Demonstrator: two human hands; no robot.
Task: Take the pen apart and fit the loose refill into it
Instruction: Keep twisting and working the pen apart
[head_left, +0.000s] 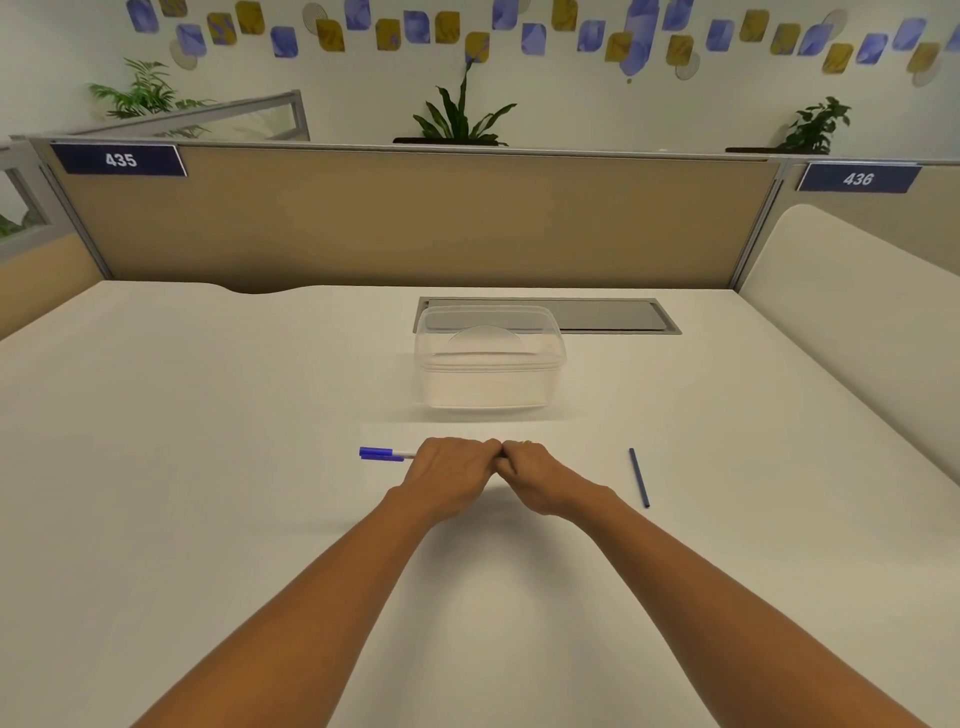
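435 sign (120, 159) and 436 sign (858, 179) behind box (488, 358), white worktop (208, 415), left hand (447, 475) and right hand (540, 480), each grip holding pen (382, 453), refill (639, 478) right of box

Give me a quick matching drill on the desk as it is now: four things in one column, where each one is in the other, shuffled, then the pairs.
1. pen
2. refill
3. clear box
4. grey hatch

A. lies loose on the table, right of the right hand
B. set into the table, behind the clear box
C. gripped by the left hand and right hand
D. stands just beyond the hands

Pairs: 1-C, 2-A, 3-D, 4-B
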